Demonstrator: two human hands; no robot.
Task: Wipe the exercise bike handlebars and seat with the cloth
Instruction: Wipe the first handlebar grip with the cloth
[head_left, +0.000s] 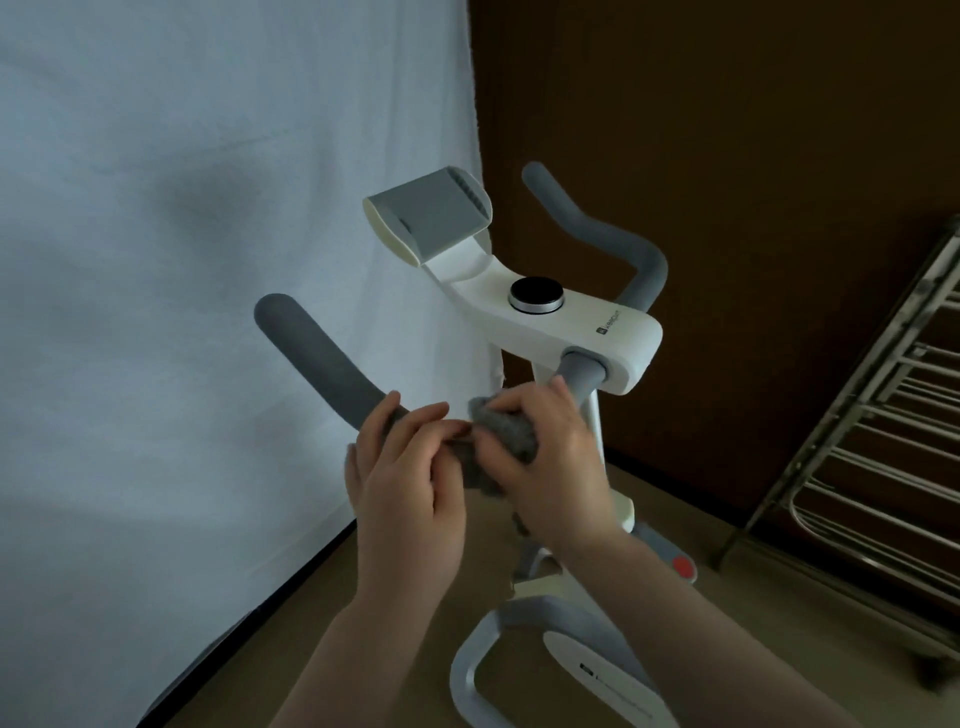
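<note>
- My right hand clamps the grey cloth round the near handlebar.
- My left hand grips the bar just beside it.
- The bar's unwiped length runs up-left.

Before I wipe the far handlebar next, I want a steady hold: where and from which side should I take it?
Take the far handlebar on its straight grey padded stretch between the upturned tip and the bend, coming from above and wrapping the cloth around it. That stretch is round, bare and slopes evenly; the bend by the white console probably leaves less room.
</note>
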